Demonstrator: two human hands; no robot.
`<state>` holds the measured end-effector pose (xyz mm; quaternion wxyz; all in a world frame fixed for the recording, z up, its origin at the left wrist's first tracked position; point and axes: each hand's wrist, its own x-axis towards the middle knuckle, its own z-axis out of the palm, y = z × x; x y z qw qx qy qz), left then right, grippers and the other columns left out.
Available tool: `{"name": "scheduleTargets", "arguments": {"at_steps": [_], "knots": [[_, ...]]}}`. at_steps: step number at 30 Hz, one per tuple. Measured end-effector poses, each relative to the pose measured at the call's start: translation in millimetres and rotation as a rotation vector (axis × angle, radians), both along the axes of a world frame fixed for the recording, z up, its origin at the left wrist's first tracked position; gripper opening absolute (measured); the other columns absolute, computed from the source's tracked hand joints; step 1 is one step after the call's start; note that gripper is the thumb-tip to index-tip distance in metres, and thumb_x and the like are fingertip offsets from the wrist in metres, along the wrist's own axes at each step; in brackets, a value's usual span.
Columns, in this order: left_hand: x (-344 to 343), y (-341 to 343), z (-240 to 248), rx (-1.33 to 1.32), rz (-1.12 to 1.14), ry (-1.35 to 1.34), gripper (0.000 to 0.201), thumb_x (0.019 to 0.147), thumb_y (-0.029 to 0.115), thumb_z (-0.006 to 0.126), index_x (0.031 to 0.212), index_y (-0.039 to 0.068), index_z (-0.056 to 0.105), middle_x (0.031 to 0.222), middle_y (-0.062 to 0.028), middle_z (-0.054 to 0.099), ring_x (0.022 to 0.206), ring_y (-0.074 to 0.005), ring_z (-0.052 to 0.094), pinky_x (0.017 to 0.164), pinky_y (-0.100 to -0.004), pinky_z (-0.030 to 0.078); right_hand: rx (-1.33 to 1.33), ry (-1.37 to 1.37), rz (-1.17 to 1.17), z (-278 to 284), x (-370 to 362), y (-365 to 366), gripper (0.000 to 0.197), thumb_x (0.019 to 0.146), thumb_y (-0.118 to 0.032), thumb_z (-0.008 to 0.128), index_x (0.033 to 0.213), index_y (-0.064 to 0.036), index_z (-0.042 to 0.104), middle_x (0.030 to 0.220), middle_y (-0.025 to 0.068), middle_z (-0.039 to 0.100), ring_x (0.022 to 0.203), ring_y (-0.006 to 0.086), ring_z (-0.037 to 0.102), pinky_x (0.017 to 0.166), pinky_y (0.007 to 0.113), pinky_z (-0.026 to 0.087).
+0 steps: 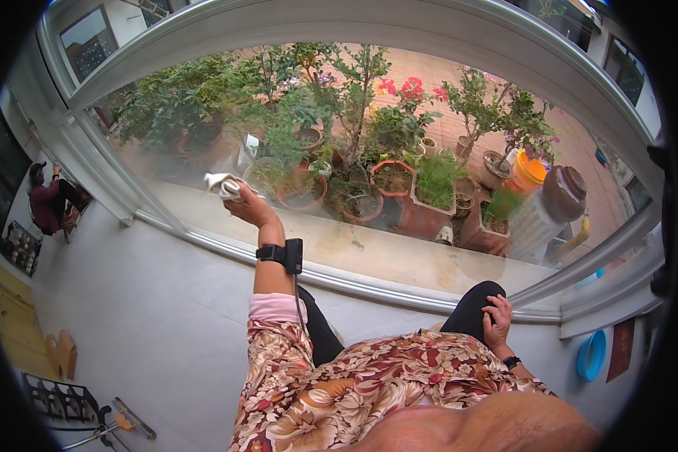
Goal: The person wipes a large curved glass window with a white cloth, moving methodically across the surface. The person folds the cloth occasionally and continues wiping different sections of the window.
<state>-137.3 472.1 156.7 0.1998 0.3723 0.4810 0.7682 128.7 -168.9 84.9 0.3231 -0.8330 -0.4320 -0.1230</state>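
Note:
A crumpled white cloth [222, 185] is bunched in the fingers of my left hand [255, 209], which reaches forward to the large window pane [309, 241]. The cloth is at the lower left part of the glass; whether it presses on the pane I cannot tell. Around my left wrist is a black strap with a small box [292, 256] and a cable. My right hand [497, 322] rests on my bent right knee [474, 305] with its fingers loosely spread and nothing in them.
A silver window frame [354, 290] runs along the front. Beyond the glass stand several potted plants [392, 177], an orange bucket [529, 172] and a brown jar [563, 192]. A blue basin [591, 355] is at right. At far left another person [47, 200] sits; a squeegee mop [132, 420] lies lower left.

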Motion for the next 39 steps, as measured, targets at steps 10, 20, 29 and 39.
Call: {"name": "scheduleTargets", "arguments": {"at_steps": [10,20,29,39], "knots": [[38.1,-79.1,-77.2,-0.338,-0.316,-0.351,0.05,0.097,0.03,0.06,0.134,-0.003,0.051,0.125,-0.0228,0.061,0.104,-0.0339,0.065,0.091,-0.0458,0.052,0.053,0.011,-0.006,-7.8,0.0,-8.2,0.009,0.083,-0.007,0.067,0.09,-0.0109,0.071,0.124,0.0063,0.069,0.131,0.0337,0.054,0.113,0.047,0.036],[-26.6,24.4,133.7,0.226,-0.148,0.247,0.058,0.093,0.038,0.068,0.131,-0.003,0.056,0.128,-0.0254,0.058,0.116,-0.0448,0.054,0.103,-0.054,0.04,0.11,0.042,-0.022,-9.7,0.5,-20.6,0.01,0.083,-0.006,0.066,0.091,-0.0102,0.071,0.124,0.007,0.07,0.132,0.0341,0.054,0.113,0.048,0.035],[44.0,-142.9,197.7,0.842,-0.241,1.029,0.054,0.08,0.034,0.079,0.131,0.021,0.067,0.16,-0.0132,0.043,0.15,-0.0389,0.033,0.12,-0.0572,0.023,0.09,0.05,0.007,-10.9,0.0,-12.9,0.011,0.083,-0.005,0.066,0.091,-0.0106,0.07,0.125,0.0068,0.069,0.133,0.0341,0.053,0.113,0.049,0.034],[-3.4,-29.9,247.5,1.048,-0.052,0.777,0.058,0.082,0.033,0.083,0.129,0.007,0.062,0.151,-0.0156,0.051,0.137,-0.0406,0.048,0.111,-0.0549,0.039,0.086,0.023,-0.011,-13.8,-1.6,-25.4,0.01,0.083,-0.004,0.066,0.09,-0.0095,0.069,0.124,0.0078,0.069,0.131,0.0348,0.053,0.114,0.048,0.034]]}}
